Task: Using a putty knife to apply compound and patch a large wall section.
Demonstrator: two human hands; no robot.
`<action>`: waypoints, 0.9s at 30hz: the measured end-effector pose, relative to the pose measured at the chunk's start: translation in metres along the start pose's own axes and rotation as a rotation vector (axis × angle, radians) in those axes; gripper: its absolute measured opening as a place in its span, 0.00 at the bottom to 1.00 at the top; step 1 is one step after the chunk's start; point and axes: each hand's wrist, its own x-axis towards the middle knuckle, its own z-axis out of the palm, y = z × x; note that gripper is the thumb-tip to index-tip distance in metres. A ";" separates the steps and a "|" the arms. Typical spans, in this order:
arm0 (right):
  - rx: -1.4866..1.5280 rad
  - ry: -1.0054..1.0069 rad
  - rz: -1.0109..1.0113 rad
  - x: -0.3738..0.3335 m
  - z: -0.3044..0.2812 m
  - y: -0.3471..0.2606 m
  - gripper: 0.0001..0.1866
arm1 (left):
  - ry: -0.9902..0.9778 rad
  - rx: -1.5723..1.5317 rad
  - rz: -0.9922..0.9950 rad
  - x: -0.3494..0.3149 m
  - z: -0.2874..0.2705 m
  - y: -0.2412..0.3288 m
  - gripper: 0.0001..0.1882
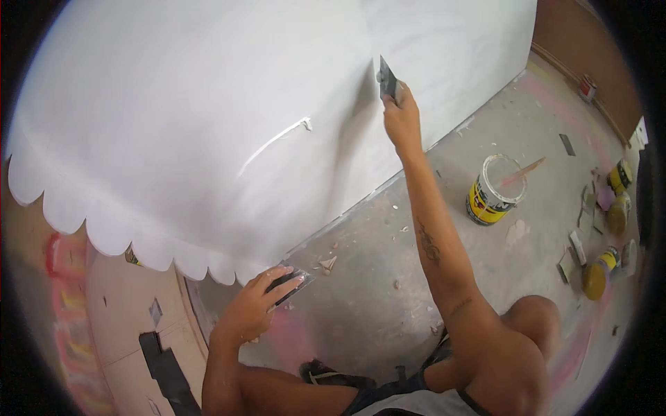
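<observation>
White panel (208, 83) ahead — right hand (402, 118) clamps fingers round a grey scraper (388, 80), left hand (251, 305) (white-flecked!) grips a dark scraper (288, 286)

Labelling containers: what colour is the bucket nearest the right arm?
The bucket is yellow, black and white; best in head view.

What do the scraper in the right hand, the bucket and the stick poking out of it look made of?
Scraper: probably a metal blade, judging by its thin, flat, dull grey look. Bucket: smooth plastic or painted metal, unclear; yellow-and-black wall, white-smeared rim. Stick: likely wood, matte and tan.
</observation>
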 end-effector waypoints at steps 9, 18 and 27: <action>-0.208 -0.008 -0.319 -0.047 0.048 -0.003 0.21 | 0.016 -0.083 0.051 0.008 0.005 -0.012 0.36; -0.263 0.139 -0.362 -0.012 0.039 0.003 0.21 | -0.029 -0.062 0.044 0.009 0.006 -0.017 0.35; -0.172 0.019 -0.332 -0.111 0.126 0.006 0.27 | -0.054 -0.259 0.107 0.007 0.005 -0.027 0.32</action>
